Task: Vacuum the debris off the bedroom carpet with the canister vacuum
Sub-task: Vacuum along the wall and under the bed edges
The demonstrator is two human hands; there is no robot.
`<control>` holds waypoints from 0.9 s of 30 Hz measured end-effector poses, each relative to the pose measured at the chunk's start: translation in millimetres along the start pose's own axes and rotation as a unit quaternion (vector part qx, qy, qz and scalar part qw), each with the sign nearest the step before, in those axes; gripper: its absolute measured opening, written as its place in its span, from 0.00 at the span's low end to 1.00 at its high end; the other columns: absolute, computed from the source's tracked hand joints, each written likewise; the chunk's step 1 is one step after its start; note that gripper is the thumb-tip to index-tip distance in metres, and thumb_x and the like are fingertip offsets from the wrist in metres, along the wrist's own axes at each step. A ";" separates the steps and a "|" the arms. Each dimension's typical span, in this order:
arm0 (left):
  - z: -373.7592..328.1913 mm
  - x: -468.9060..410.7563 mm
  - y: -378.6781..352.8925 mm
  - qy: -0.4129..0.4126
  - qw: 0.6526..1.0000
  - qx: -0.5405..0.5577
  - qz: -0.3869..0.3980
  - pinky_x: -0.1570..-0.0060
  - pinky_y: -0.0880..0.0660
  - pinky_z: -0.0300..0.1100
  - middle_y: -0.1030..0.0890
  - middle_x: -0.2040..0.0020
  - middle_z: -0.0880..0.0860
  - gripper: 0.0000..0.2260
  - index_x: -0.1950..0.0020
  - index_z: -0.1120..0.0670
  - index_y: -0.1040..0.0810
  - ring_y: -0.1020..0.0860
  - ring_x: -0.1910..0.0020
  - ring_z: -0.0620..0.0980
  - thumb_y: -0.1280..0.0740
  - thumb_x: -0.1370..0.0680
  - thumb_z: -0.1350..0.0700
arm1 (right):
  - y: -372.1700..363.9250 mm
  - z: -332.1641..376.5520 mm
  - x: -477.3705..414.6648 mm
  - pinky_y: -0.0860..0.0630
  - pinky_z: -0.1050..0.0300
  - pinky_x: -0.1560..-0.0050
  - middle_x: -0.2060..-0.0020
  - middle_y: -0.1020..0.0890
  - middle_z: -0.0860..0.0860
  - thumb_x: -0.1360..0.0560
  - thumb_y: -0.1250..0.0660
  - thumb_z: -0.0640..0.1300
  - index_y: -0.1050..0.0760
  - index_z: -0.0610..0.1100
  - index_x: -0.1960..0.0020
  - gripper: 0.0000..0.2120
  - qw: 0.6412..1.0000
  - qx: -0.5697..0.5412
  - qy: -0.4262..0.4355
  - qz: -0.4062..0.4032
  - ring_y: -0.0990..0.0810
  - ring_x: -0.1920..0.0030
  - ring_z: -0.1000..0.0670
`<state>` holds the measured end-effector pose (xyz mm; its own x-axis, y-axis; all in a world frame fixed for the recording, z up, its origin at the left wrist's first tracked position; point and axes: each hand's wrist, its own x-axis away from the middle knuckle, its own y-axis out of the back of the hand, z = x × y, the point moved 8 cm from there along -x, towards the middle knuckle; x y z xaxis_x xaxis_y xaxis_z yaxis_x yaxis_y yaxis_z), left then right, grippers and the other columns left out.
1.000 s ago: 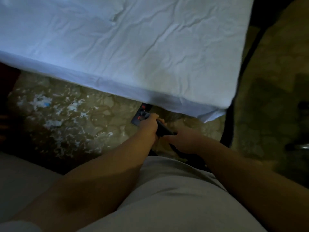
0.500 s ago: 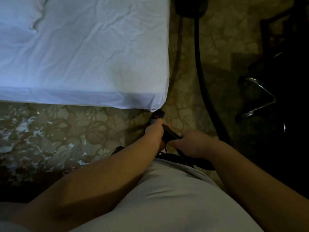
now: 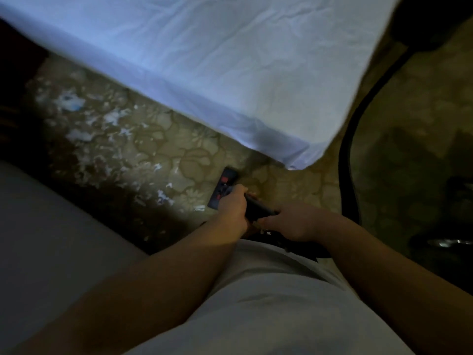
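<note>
Bottom centre: white shirt (image 3: pixel 256 303), both forearms reaching fwd from the lower corners.

Centre: left hand (image 3: pixel 231 210) and right hand (image 3: pixel 291 222), each curled round the dark vacuum handle (image 3: pixel 258 210). Left is ahead of right, w/ a short bare stretch of handle between them. The two-handed grip prob. serves to steer and push the tube low along the floor. The tube's lower end is hidden behind the left hand.

Just beyond the left knuckles: dark flat piece w/ red marks (image 3: pixel 222 188) lying on the carpet (image 3: pixel 179 152). Touching the hand or only beside it, cannot tell. Floor head or power strip, too dim to say.

Centre-left to upper left: debris (image 3: pixel 112 119), white scraps strewn over the carpet, i.e. left of and beyond the left hand. The nearest bits lie near the flat piece; the thickest patch is well apart from both hands. Judged: the sweep must go leftward.

Upper half: bed (image 3: pixel 230 60) w/ white sheet. Its corner ends just beyond the hands, so the dirty strip runs alongside the bed edge.

Right: black hose (image 3: pixel 344 149) curves from behind the right forearm up to a dark bulk (image 3: pixel 432 19) in the upper right corner, prob. the canister, standing well apart from the scraps.
</note>
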<state>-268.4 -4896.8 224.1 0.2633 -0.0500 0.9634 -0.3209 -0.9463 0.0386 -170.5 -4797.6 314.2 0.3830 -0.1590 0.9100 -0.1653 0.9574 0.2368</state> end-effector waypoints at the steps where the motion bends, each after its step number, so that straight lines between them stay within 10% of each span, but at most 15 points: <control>1: -9.1 -3.1 18.8 -0.004 1.000 0.014 -0.015 0.62 0.22 0.48 0.21 0.66 0.55 0.06 0.55 0.60 0.24 0.23 0.64 0.54 0.34 0.21 0.58 | -4.3 20.2 -4.8 0.19 0.49 0.50 0.56 0.14 0.45 0.22 0.31 0.64 0.16 0.46 0.50 0.21 1.000 0.018 0.013 0.008 0.15 0.57 0.46; 5: -43.8 -21.8 101.0 -0.024 0.995 0.043 -0.088 0.45 0.22 0.56 0.19 0.70 0.54 0.08 0.58 0.58 0.24 0.24 0.60 0.56 0.35 0.22 0.55 | -33.5 97.5 -25.4 0.29 0.55 0.64 0.63 0.20 0.48 0.20 0.33 0.63 0.20 0.44 0.58 0.22 0.992 0.109 0.055 0.024 0.22 0.64 0.49; 11: -95.9 -48.8 206.7 0.012 0.987 0.125 -0.097 0.73 0.25 0.43 0.21 0.66 0.54 0.07 0.56 0.58 0.23 0.22 0.67 0.53 0.33 0.21 0.56 | -98.3 196.2 -64.5 0.29 0.56 0.64 0.62 0.19 0.48 0.20 0.33 0.62 0.21 0.45 0.56 0.20 0.988 0.128 0.076 0.040 0.22 0.64 0.50; 21: -174.3 -65.3 350.0 -0.022 0.975 0.178 -0.133 0.53 0.19 0.51 0.18 0.62 0.56 0.08 0.53 0.60 0.20 0.20 0.63 0.55 0.30 0.24 0.54 | -169.2 339.1 -116.7 0.25 0.54 0.62 0.59 0.16 0.46 0.23 0.31 0.64 0.19 0.45 0.53 0.21 0.978 0.166 0.110 0.057 0.17 0.60 0.47; 24: -180.9 -87.5 386.5 -0.036 0.965 0.192 -0.176 0.49 0.20 0.57 0.19 0.59 0.56 0.24 0.40 0.59 0.20 0.21 0.61 0.57 0.29 0.34 0.51 | -186.8 362.9 -128.0 0.24 0.52 0.59 0.57 0.16 0.44 0.21 0.31 0.63 0.20 0.43 0.51 0.22 0.975 0.176 0.118 0.071 0.18 0.61 0.46; 27: -183.7 -77.3 402.2 -0.030 0.965 0.186 -0.184 0.55 0.21 0.48 0.19 0.69 0.54 0.08 0.52 0.59 0.19 0.22 0.65 0.55 0.30 0.26 0.54 | -201.6 375.5 -130.5 0.20 0.50 0.55 0.55 0.16 0.43 0.22 0.31 0.64 0.21 0.44 0.50 0.23 0.970 0.185 0.129 0.089 0.16 0.58 0.44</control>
<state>-584.9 -5214.9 213.9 0.3532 0.3040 0.8848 0.1499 -0.9519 0.2672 -528.4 -5060.3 275.5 0.5253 0.1111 0.8436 -0.5452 0.8051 0.2334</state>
